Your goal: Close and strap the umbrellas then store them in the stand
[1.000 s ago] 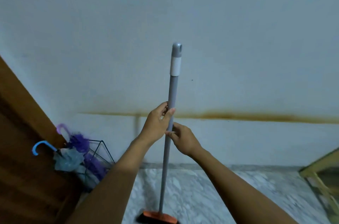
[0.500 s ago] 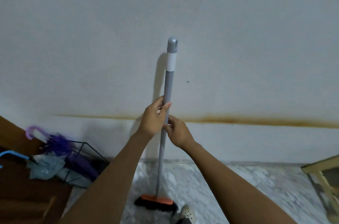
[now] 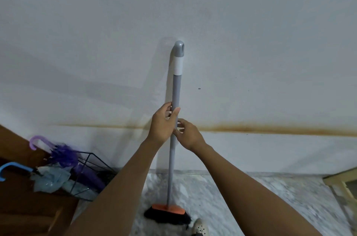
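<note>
Broom (image 3: 174, 129) now leans nearer the wall (image 3: 251, 42) than before, parked upright. Left hand (image 3: 163, 124) wraps its pole; right hand (image 3: 188, 135) pinches below, steadying. Umbrellas (image 3: 63, 160) sit in stand (image 3: 92, 175).

Plain white wall (image 3: 251, 23) with a rusty orange stain line (image 3: 270, 129) running across it low down. Grey-white marble floor (image 3: 222, 197), brown wooden door (image 3: 23, 212) on the left, yellowish wooden frame (image 3: 345, 181) far right. Lighting's pretty dim.
</note>
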Tool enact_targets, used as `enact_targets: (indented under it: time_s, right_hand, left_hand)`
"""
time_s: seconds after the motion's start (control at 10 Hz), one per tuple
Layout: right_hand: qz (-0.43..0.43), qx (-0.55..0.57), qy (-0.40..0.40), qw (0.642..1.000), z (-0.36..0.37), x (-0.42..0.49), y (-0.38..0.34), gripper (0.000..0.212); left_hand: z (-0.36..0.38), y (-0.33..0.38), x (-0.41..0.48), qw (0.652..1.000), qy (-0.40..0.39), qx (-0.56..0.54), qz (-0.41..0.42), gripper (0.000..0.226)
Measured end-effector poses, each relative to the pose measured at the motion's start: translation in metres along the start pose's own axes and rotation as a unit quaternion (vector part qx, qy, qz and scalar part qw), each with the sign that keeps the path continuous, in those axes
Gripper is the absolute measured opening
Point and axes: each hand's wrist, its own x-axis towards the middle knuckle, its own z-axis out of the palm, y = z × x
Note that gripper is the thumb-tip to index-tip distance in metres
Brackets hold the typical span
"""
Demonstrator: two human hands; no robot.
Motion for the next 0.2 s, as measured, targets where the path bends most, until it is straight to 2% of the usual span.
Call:
enact_targets:
  time_s: [0.1,0.2]
  right_hand:
    - [-0.017,-0.027,0.055,0.998,-0.021,-0.016,-0.015,0.049]
    - [-0.055,-0.036,0.158,0.985,-0.051,-0.039,-0.040,0.046]
  left_hand:
    - [-0.014,0.020,-0.004,1.000,-0.012,0.003,0.002,0.046]
    - [-0.037,0.053,-0.018,0.999,-0.013,0.035,0.017,0.047]
